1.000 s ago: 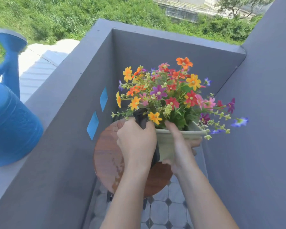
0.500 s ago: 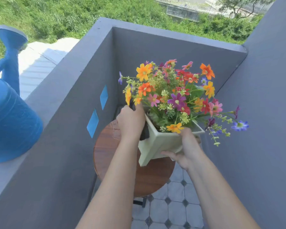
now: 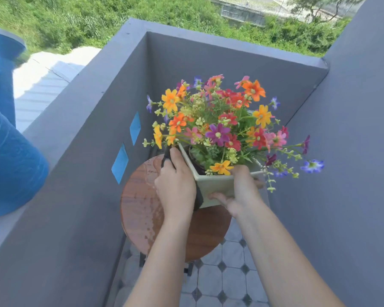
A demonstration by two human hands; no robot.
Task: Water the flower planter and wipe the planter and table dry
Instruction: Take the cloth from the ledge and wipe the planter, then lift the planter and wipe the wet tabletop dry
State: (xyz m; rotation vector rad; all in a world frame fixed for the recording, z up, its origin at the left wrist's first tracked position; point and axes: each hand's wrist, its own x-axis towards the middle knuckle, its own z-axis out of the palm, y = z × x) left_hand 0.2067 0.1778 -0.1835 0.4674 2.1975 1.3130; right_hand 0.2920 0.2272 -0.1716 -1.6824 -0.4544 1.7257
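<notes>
A pale green square planter (image 3: 217,187) full of colourful flowers (image 3: 220,120) is held above a round wooden table (image 3: 142,209). My right hand (image 3: 242,189) grips the planter's near right side and rim. My left hand (image 3: 175,185) presses a dark cloth (image 3: 198,199) against the planter's left wall, with the cloth's end showing above my fingers. Water shines on the left part of the table top. A blue watering can (image 3: 7,156) stands on the grey ledge at the far left.
Grey balcony walls (image 3: 208,60) close in on the left, back and right. Two blue tape patches (image 3: 120,162) stick to the left wall. The floor has pale tiles with dark diamonds (image 3: 231,275). Grass and bushes lie beyond the wall.
The planter has been turned between my hands, its corner swinging round. My left hand with the cloth has slid along the planter's left side.
</notes>
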